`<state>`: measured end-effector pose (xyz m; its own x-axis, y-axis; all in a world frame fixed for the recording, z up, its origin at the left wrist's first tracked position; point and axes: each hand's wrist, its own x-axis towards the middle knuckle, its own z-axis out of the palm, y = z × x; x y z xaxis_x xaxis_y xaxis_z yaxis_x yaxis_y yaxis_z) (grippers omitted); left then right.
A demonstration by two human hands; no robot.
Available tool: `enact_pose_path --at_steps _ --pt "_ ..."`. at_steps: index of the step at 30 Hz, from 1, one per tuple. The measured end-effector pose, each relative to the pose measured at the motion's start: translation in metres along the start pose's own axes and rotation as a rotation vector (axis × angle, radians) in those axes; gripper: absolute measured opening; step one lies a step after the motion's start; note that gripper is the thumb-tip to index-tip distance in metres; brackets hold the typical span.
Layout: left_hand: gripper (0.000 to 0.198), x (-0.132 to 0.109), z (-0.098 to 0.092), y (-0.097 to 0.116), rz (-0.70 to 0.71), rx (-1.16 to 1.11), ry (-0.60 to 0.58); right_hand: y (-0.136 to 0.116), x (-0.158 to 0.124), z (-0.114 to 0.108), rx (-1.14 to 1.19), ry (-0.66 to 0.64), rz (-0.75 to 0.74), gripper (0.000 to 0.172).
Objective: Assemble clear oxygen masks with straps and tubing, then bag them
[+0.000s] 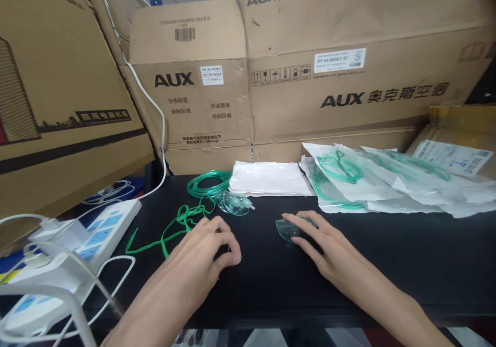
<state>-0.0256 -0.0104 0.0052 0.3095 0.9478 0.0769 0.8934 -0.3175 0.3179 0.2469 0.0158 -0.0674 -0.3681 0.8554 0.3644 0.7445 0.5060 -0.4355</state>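
The left hand [215, 241] is over the near middle of the table [349, 274], its fingers curled and the tips of thumb and index finger close together; whether they pinch anything I cannot tell. The right hand [321, 238] reaches in from the near right, fingers a little spread over a clear cup [284, 229]. Its index finger crosses the far side of the cup and its thumb lies at the near side; how firmly the cup is gripped I cannot tell. The cup sits right of the table's middle, partly hidden by those fingers.

A green strap [149, 246] lies loose and tangled left of the left hand, its near part passing out of sight behind the wrist. Just beyond it is a green tube [192, 186], coiled, with a clear mask [229, 202] at its near right. White paper [271, 178] lies to the right of the coil, at the far side of the table. Farther right, white packs [387, 192] overlap in a pile, with green tubing showing through.

On the left, a white power strip [120, 220] slants from near to far, with plugs [50, 224] in it. Large boxes [349, 94] stand across the far side
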Motion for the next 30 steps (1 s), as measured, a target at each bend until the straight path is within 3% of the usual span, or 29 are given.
enact_pose_path --at_steps 5,10,20,24,30 --pt "0.024 0.017 0.014 0.021 0.210 -0.125 0.185 -0.008 -0.002 -0.005 0.156 0.019 0.041 0.038" --pt "0.021 0.030 0.033 0.034 0.227 -0.307 0.181 -0.019 0.005 -0.011 0.291 -0.009 0.032 0.016" --pt "0.025 0.037 0.043 0.025 0.326 -0.351 0.128 -0.024 0.005 -0.017 0.331 -0.032 0.005 0.009" --pt "0.027 0.034 0.043 0.029 0.314 -0.426 0.079 -0.025 0.004 -0.017 0.317 -0.026 -0.009 0.007" --pt "0.008 0.038 0.044 0.031 0.157 -0.636 0.114 -0.025 0.003 -0.018 0.393 0.047 -0.014 0.015"
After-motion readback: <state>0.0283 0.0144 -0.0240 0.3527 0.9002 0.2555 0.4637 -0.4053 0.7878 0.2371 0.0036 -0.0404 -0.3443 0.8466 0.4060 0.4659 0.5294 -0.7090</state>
